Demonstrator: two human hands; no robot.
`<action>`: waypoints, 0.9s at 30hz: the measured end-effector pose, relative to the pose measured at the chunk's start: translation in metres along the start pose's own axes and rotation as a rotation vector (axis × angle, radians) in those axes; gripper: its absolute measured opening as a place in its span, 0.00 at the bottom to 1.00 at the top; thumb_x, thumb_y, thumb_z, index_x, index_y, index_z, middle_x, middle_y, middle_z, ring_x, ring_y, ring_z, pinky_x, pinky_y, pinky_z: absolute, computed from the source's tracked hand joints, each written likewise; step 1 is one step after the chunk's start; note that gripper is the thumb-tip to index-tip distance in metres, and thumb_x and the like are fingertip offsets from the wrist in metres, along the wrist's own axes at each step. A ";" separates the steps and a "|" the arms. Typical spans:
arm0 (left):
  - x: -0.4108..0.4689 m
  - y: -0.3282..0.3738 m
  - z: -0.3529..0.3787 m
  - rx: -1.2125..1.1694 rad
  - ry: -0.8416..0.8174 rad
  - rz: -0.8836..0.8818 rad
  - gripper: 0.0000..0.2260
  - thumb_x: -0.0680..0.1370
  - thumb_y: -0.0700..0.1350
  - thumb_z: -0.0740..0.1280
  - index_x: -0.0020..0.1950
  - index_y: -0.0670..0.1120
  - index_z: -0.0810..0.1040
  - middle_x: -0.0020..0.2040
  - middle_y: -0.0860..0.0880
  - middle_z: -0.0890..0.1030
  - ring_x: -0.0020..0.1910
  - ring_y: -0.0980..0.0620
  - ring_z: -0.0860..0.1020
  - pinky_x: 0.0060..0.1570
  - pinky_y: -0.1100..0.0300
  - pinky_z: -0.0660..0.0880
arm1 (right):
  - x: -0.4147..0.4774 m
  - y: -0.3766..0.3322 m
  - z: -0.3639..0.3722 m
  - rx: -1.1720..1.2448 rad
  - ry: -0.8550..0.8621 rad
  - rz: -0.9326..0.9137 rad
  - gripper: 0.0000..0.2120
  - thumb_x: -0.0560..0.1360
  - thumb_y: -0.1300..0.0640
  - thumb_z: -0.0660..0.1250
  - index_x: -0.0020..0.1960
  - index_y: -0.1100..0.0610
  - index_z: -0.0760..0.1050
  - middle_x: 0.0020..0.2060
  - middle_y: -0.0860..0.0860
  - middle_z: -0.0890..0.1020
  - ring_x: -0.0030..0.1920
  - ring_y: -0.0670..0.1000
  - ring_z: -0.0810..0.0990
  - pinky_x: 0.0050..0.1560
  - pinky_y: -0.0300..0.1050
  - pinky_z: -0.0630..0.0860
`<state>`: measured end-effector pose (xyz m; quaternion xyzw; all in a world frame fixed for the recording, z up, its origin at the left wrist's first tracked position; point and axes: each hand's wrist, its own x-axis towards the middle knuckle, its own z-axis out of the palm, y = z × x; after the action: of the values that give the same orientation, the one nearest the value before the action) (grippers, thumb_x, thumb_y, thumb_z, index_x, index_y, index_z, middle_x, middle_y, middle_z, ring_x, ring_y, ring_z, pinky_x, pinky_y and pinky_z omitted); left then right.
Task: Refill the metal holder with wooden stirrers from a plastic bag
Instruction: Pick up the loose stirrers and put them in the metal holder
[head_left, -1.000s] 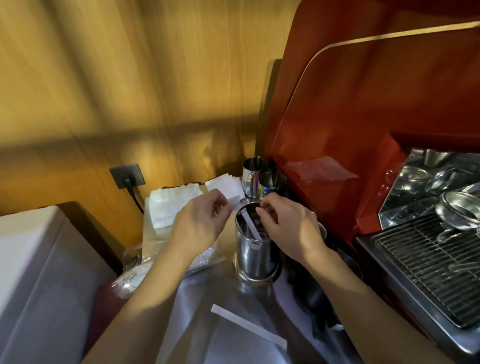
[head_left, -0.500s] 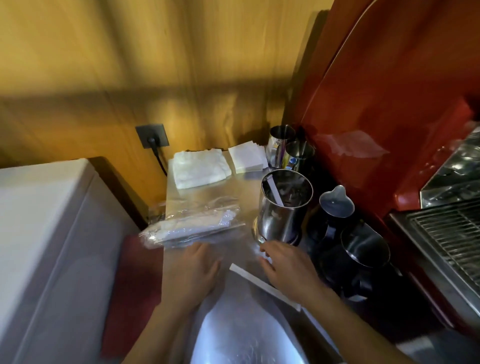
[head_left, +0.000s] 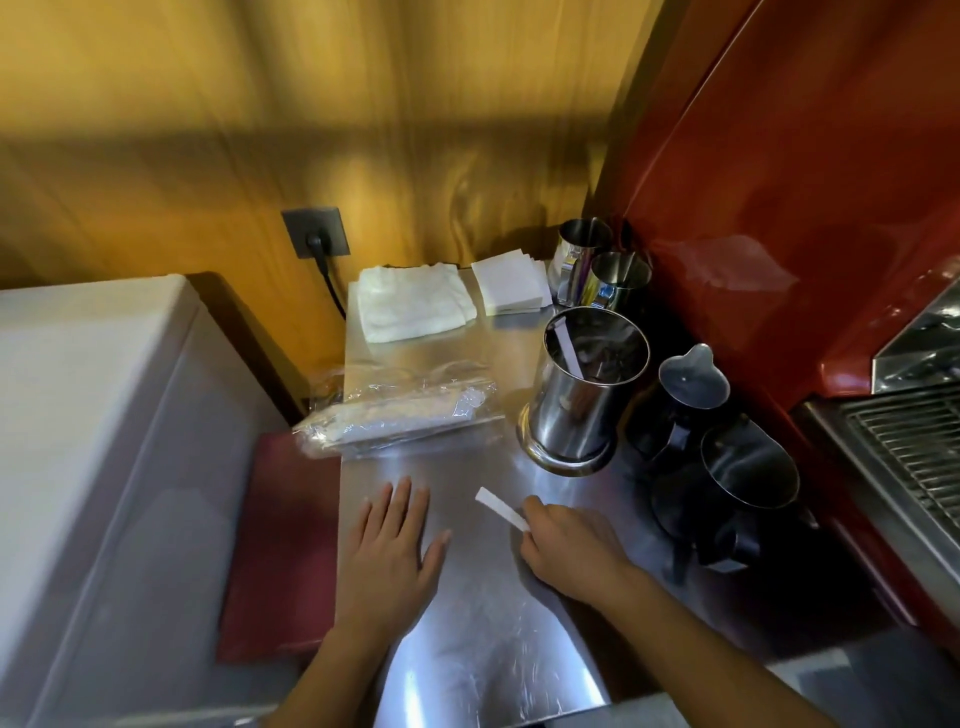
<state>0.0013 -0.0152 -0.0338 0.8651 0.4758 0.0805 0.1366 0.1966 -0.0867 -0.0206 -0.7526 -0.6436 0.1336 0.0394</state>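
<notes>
The shiny metal holder (head_left: 582, 395) stands upright on the steel counter (head_left: 483, 649), with one paper-wrapped stirrer (head_left: 567, 349) leaning inside it. A clear plastic bag (head_left: 400, 415) of stirrers lies left of the holder. Another wrapped stirrer (head_left: 500, 506) lies on the counter in front of the holder; my right hand (head_left: 569, 551) pinches its near end. My left hand (head_left: 392, 551) rests flat on the counter, fingers spread, holding nothing.
Two black pitchers (head_left: 727, 467) stand right of the holder, two small steel cups (head_left: 597, 270) behind it. A folded cloth (head_left: 410, 301) and napkin stack (head_left: 511, 286) lie at the back. A red espresso machine (head_left: 831, 208) fills the right; a white appliance (head_left: 93, 467) stands left.
Both hands came down from the holder's rim to the near counter. My right hand closed on the loose wrapped stirrer; my left hand flattened beside it. The camera view tilted down.
</notes>
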 end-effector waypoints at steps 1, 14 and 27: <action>0.000 0.000 0.001 0.004 -0.004 0.001 0.33 0.78 0.62 0.41 0.68 0.42 0.69 0.68 0.41 0.72 0.69 0.40 0.68 0.69 0.54 0.50 | 0.003 -0.002 -0.002 -0.009 -0.031 0.018 0.05 0.74 0.57 0.56 0.48 0.57 0.68 0.46 0.57 0.82 0.43 0.62 0.80 0.36 0.47 0.66; 0.001 -0.007 0.009 0.047 -0.019 0.001 0.27 0.76 0.59 0.52 0.69 0.45 0.69 0.69 0.43 0.72 0.69 0.42 0.68 0.68 0.53 0.52 | 0.027 -0.016 -0.075 0.215 0.046 0.047 0.09 0.70 0.53 0.61 0.36 0.52 0.62 0.33 0.53 0.76 0.35 0.57 0.75 0.29 0.43 0.62; 0.001 -0.007 0.008 0.022 -0.010 -0.007 0.34 0.77 0.64 0.40 0.67 0.45 0.71 0.67 0.44 0.74 0.68 0.42 0.69 0.66 0.54 0.53 | 0.038 0.002 -0.192 0.509 0.777 0.047 0.06 0.75 0.57 0.62 0.44 0.59 0.73 0.31 0.54 0.78 0.31 0.55 0.76 0.33 0.50 0.70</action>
<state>-0.0018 -0.0116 -0.0432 0.8654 0.4789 0.0705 0.1295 0.2517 -0.0277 0.1577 -0.7278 -0.5104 -0.0035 0.4581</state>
